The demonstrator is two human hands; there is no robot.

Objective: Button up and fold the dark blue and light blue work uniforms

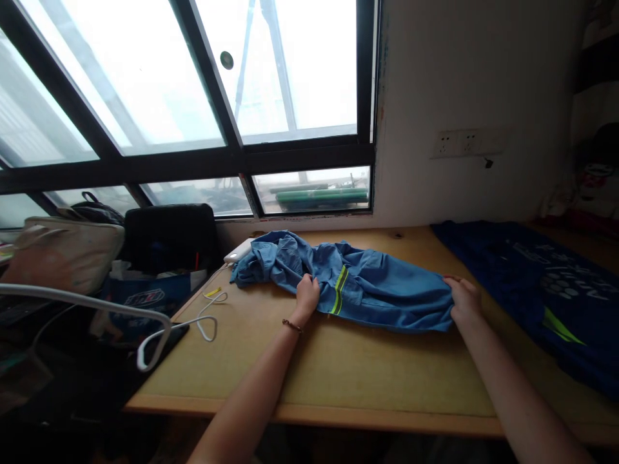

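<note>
A blue work garment [387,283] with a yellow-green reflective band lies stretched across the wooden table [387,380]. Its left part is bunched up near a white device, while the right part is spread flatter. My left hand [307,295] grips the cloth near the garment's middle, just left of the band; a dark bracelet circles that wrist. At the right end, my right hand [465,298] pinches the garment's edge. Both hands have their fingers closed on the fabric, and some fingertips are hidden by it.
A dark blue printed cloth [536,290] covers the table's right side. A white power bank-like device [238,251] and a white cable [207,327] lie at the left. Beyond the left edge are a black chair [169,225] and bags. A window and wall stand behind.
</note>
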